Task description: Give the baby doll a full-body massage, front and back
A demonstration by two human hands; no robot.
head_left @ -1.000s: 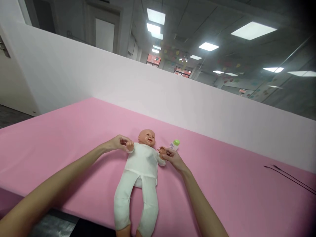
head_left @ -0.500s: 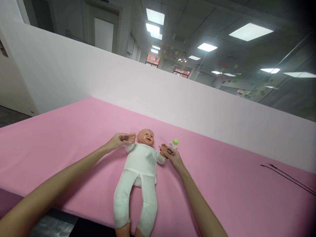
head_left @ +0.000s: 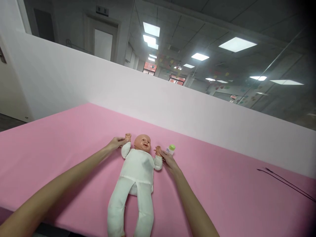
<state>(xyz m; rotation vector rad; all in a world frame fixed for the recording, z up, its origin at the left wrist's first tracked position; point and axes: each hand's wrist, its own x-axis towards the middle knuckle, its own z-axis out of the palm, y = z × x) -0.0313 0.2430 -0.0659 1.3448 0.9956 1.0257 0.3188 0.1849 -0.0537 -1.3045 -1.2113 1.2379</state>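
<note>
A baby doll [head_left: 138,168] with a soft white body lies face up on the pink table cover [head_left: 74,131], head toward the far wall. My left hand [head_left: 117,143] is closed around the doll's arm at the wrist, on the left of its head. On the other side, my right hand [head_left: 170,160] pinches the doll's other wrist. Both of the doll's small hands stick up beyond my fingers. Just behind my right hand lies a small white bottle [head_left: 170,149] with a green cap.
A thin dark cord [head_left: 283,182] lies on the cover at the right. A low white wall [head_left: 158,98] borders the far side, with glass above it. A door [head_left: 12,89] stands at the far left.
The doll's arm in my left hand has been raised, its small hand now pointing up. My right hand still holds the other wrist. The view has tilted up slightly.
</note>
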